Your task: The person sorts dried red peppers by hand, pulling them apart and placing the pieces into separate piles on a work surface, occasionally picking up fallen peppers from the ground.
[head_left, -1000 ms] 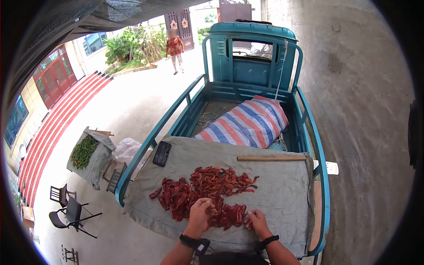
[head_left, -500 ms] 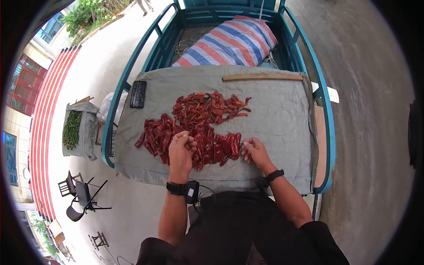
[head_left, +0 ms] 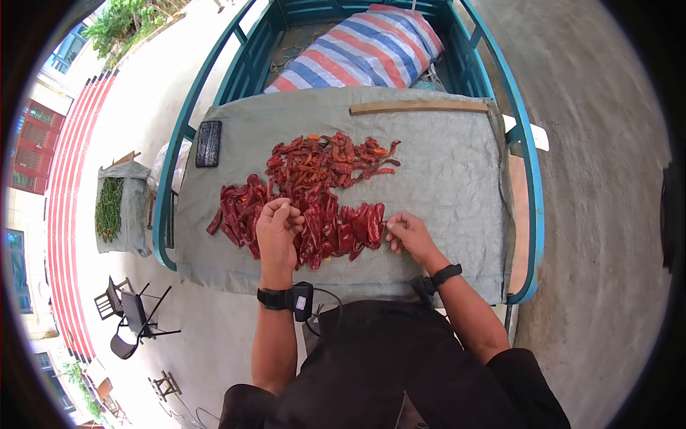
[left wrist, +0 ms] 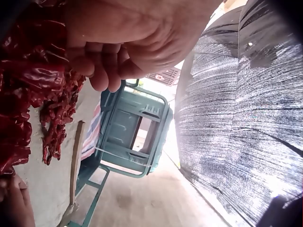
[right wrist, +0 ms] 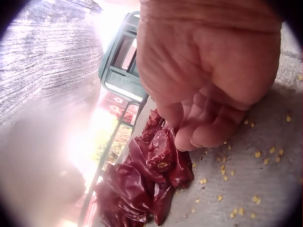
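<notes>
A pile of dried red chilies [head_left: 321,193] lies spread on a grey cloth [head_left: 443,179] over the back of a teal cart. My left hand [head_left: 279,218] rests on the pile's near left part with its fingers curled in; in the left wrist view the left hand [left wrist: 102,75] shows nothing between the fingers, with chilies [left wrist: 28,85] beside it. My right hand [head_left: 400,230] sits at the pile's right end. In the right wrist view the right hand [right wrist: 189,127] has curled fingertips pinching at a chili [right wrist: 158,153], with loose seeds [right wrist: 258,153] on the cloth.
A wooden strip [head_left: 418,107] lies along the cloth's far edge, and a black flat object [head_left: 208,143] at its far left corner. A striped sack [head_left: 364,53] fills the cart bed beyond. Teal rails [head_left: 532,214] flank the cloth. Green chilies [head_left: 108,207] and chairs [head_left: 136,314] stand left.
The head view has tilted down, so the cart's front and the distant person have left view. Both hands stay at the near edge of the chili pile, fingers still curled.
</notes>
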The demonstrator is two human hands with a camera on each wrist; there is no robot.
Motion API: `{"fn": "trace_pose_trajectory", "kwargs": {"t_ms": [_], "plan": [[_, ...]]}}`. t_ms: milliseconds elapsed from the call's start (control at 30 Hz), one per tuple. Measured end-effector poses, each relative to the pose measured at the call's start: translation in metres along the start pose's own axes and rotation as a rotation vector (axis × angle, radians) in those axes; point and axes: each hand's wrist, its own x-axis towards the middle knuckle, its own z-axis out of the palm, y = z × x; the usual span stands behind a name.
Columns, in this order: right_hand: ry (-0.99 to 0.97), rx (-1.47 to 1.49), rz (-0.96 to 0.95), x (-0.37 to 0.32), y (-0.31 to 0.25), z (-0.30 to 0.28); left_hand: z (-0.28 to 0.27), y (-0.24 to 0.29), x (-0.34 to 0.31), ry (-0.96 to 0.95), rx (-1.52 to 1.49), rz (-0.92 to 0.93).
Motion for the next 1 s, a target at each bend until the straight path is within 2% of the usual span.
{"fn": "trace_pose_trajectory", "kwargs": {"t_ms": [133,233,533,767,1000], "plan": [[0.023,-0.068,0.027,-0.001,-0.007,0.005,-0.01,0.003,-0.001,0.031,0.078,0.041],[0.062,-0.203,-0.026,0.003,-0.009,0.006,-0.022,-0.002,-0.004,0.056,0.159,0.034],[0.066,-0.088,-0.029,0.005,-0.005,-0.001,-0.023,-0.015,-0.022,-0.031,0.536,-0.002],[0.047,-0.086,-0.048,0.005,-0.003,-0.005,-0.017,-0.014,-0.018,0.047,0.451,-0.035],[0.04,-0.099,-0.095,0.008,0.002,-0.007,-0.016,-0.007,-0.016,0.071,0.194,0.002]]}}
